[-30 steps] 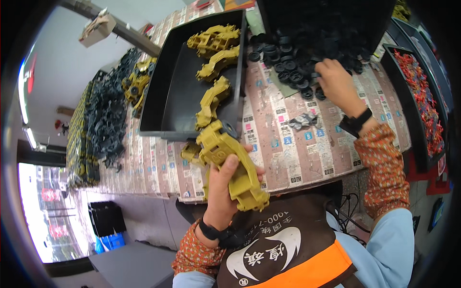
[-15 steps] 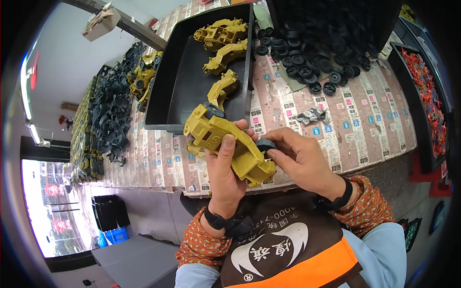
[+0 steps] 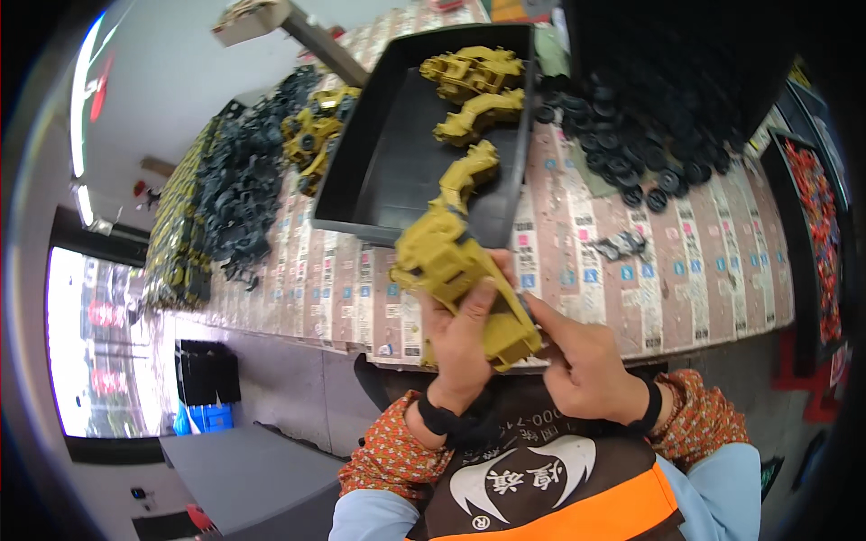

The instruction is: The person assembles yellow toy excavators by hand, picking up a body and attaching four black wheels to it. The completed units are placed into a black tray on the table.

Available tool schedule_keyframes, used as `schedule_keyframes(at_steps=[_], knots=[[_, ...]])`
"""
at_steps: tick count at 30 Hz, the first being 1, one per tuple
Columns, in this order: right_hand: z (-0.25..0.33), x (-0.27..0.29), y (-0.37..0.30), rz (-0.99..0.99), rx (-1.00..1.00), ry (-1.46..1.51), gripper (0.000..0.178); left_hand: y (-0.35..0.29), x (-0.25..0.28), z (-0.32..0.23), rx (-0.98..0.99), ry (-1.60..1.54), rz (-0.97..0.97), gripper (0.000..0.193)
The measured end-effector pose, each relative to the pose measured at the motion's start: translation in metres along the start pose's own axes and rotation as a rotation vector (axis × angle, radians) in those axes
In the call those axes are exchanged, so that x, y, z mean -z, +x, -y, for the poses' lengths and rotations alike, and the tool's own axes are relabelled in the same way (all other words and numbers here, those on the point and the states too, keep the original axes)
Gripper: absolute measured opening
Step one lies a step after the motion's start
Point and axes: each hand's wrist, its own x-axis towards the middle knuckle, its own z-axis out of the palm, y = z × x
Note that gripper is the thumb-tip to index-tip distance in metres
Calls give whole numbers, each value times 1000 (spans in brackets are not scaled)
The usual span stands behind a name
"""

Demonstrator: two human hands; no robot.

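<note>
1. A yellow toy vehicle body (image 3: 451, 261) was held over the desk (image 3: 667, 298), off the near right corner of the black tray (image 3: 379, 171).
2. The moulded shell looked light, stiff and fairly smooth; its broad middle seemed the soundest grip, its thin end parts likelier to snap.
3. Its long axis ran diagonally, one end pointing up and left toward the tray, the other down and right, away from it.
4. On the tray's near side, the left hand (image 3: 460, 343) gripped the shell's middle, thumb across the face, fingers wrapped behind.
5. Farther right of the tray's near corner, the right hand (image 3: 586, 365) set an outstretched index finger against the shell's lower side, other fingers curled; whether they pinched anything could not be told.
6. More yellow bodies (image 3: 478, 117) lay along the tray's right side; black wheels (image 3: 622, 153) were heaped right of it, dark moulded parts (image 3: 239, 180) left.
</note>
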Motion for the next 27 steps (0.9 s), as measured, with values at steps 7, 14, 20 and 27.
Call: schedule_keyframes(at_steps=[7,14,20,27], knots=[[-5,-14,0,75,42,177,74,-20,7,-4,-14,6,-61,36],[9,-1,28,229,97,226,48,4,65,-90,282,-42,-74,41],[-8,35,19,105,-298,352,38,116,202,-148,276,-269,-109,49],[-21,48,-14,-31,-421,331,33,283,282,-171,-16,-242,-277,76]])
